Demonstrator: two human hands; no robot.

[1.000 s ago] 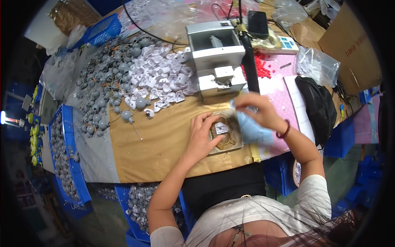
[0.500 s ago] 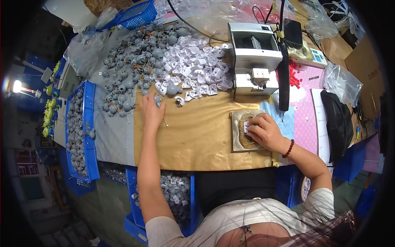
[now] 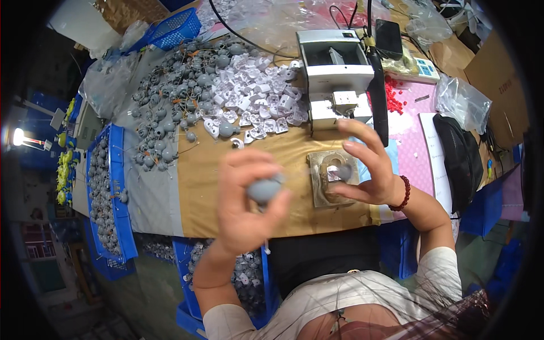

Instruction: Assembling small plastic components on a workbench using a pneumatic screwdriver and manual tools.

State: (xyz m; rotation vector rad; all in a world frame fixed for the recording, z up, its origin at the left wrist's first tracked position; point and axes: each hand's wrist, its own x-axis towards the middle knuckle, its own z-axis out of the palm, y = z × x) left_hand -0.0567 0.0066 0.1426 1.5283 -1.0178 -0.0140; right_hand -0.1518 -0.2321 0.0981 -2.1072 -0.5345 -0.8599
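My left hand (image 3: 235, 212), blurred by motion, is raised over the near middle of the bench. Its fingers and thumb are closed round a grey ball-shaped part (image 3: 263, 191). My right hand (image 3: 374, 170) hovers over a square metal fixture (image 3: 317, 198) with an oval recess. Its fingers and thumb are spread apart. A small white plastic piece (image 3: 332, 173) sits in the recess. Beside it, between thumb and fingers, is a blurred grey round thing (image 3: 344, 171); whether the hand touches it I cannot tell.
Behind the hands lie heaps of grey ball parts with wires (image 3: 170, 107) and white plastic pieces (image 3: 258, 93). A white-and-black machine (image 3: 337, 73) stands behind the fixture. Red bits (image 3: 392, 96) lie to its right. A blue crate (image 3: 122, 187) of grey balls stands left.
My left hand has come from the heap's edge toward me and right, bringing a grey ball-shaped part. My right hand has lifted and spread its fingers, uncovering the white piece. The whole view has shifted slightly.
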